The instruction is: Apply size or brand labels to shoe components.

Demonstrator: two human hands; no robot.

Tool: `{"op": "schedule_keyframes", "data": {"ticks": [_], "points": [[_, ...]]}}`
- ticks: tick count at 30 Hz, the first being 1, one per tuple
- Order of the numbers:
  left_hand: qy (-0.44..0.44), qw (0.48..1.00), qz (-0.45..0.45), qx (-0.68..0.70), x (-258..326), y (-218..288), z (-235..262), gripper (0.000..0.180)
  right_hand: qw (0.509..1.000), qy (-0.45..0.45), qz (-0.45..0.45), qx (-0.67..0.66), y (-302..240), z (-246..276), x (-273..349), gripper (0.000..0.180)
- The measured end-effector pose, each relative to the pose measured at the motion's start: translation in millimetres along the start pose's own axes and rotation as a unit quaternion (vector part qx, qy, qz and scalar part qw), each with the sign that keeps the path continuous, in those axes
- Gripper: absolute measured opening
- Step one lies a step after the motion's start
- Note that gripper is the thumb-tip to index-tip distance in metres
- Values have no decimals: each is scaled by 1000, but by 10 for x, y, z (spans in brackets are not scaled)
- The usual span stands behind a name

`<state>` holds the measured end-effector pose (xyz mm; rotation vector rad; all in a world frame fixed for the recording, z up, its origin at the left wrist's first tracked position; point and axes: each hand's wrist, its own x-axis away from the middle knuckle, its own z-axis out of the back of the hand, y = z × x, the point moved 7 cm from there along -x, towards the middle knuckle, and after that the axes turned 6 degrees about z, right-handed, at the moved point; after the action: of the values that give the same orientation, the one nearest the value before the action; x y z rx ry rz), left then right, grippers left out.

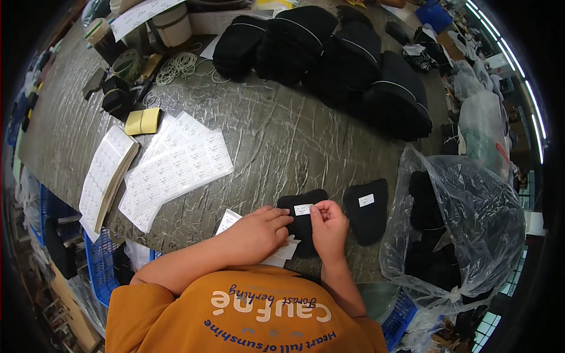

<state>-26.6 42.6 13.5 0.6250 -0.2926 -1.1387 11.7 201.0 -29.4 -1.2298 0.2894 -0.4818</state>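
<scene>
In front of me a black fabric piece (305,235) with rounded corners lies on the table. A small white label (302,210) sits near its top, and my right hand (329,226) pinches the label's right end between thumb and forefinger. My left hand (265,231) rests palm down at the piece's left edge, fingers laid flat and slightly curved. Partly hidden beneath it are white label sheets (228,220). Just to the right lies a second black fabric piece (368,223) bearing its own white label (366,200).
Sheets of labels (182,167) and a thick label stack (109,170) lie left, near a yellow pad (142,121). Rubber bands (176,67) are farther back. Tied black bundles (294,44) line the far side. A clear plastic bag (471,217) holding black pieces stands right.
</scene>
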Motion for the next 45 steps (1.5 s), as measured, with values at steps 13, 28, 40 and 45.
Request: {"op": "schedule_keyframes", "data": {"ticks": [13, 28, 40, 45], "points": [[-22, 997, -1, -78, -53, 25, -81, 18, 999, 14, 32, 42, -9, -9, -2, 7], [-50, 990, 40, -127, -108, 49, -96, 18, 972, 27, 68, 223, -227, -10, -31, 18], [-26, 971, -19, -238, -381, 118, -238, 21, 972, 48, 118, 196, -159, 106, -48, 28], [-27, 992, -5, -124, -319, 94, -7, 17, 968, 72, 167, 174, -169, 167, -56, 20]]}}
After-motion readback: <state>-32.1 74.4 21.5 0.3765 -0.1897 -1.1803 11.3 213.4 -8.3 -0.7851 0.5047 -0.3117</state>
